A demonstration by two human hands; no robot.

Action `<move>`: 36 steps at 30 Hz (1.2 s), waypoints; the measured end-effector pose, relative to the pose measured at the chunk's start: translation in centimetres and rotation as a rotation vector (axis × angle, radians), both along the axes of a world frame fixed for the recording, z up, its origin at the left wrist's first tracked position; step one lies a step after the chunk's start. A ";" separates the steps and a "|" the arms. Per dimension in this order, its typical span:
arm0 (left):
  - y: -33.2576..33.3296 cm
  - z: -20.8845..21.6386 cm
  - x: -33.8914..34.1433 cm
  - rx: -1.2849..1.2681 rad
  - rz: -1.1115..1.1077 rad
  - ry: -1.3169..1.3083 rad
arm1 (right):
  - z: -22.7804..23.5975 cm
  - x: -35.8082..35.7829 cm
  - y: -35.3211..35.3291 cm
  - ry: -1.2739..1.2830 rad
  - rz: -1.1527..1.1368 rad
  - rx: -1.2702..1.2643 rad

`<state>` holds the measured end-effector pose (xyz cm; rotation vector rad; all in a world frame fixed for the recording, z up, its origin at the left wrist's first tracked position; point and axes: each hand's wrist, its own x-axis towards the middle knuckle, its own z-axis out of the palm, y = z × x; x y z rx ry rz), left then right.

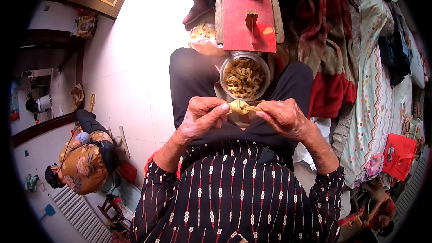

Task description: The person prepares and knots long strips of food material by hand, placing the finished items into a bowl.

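Note:
Stretched between my two hands is a yellowish, flexible strip point(238, 106) with a loose knot in its middle. My left hand point(202, 111) pinches one end between thumb and fingers. At the other end, my right hand point(283, 116) grips the strands, which stick out a little past the fingertips. Just beyond the knot, between my knees, stands a round tub point(222, 81) holding many small knotted pieces point(245, 77) of the same yellow-brown colour. What exactly the strip is made of I cannot tell.
Past the tub is a red board point(234, 22) with upright wooden pegs. A plastic bag of yellowish strips point(203, 36) lies to its left, near another person's shoe point(197, 14). A bed with a patterned cover point(366, 108) runs along the right. Another person point(87, 159) sits at left.

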<state>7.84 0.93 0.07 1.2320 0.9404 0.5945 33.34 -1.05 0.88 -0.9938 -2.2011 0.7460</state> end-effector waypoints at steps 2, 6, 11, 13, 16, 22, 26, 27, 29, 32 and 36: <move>0.4 -0.4 -0.1 0.043 -0.070 0.000 | 0.2 0.0 0.1 0.018 0.013 -0.041; 2.2 0.1 -0.2 0.351 -0.196 0.102 | 0.1 0.0 0.7 0.064 0.017 -0.158; 2.6 2.7 1.6 0.902 -0.267 0.555 | 0.0 -0.3 1.0 0.114 0.003 -0.320; 2.6 2.3 2.7 0.954 -0.308 0.491 | -0.1 -0.3 1.0 0.122 0.009 -0.342; 2.9 1.3 4.3 1.102 -0.336 0.404 | -0.1 -0.1 1.0 0.133 0.010 -0.378; 3.6 0.3 4.3 0.938 -0.406 0.169 | 1.3 1.2 0.8 0.128 0.070 -0.477; 3.9 1.0 3.0 0.795 -0.439 0.040 | 1.5 2.1 0.5 0.150 0.077 -0.447; 4.0 1.1 2.7 0.748 -0.441 -0.005 | 1.4 2.3 0.4 0.156 0.079 -0.429; 4.0 1.1 2.1 0.623 -0.473 -0.062 | 1.1 2.5 0.3 0.182 0.085 -0.381; 3.7 1.3 0.7 0.457 -0.504 -0.076 | 0.6 2.6 0.0 0.204 0.101 -0.352; 4.5 1.2 -0.8 0.445 -0.465 -0.034 | 0.6 2.3 0.6 0.152 0.092 -0.294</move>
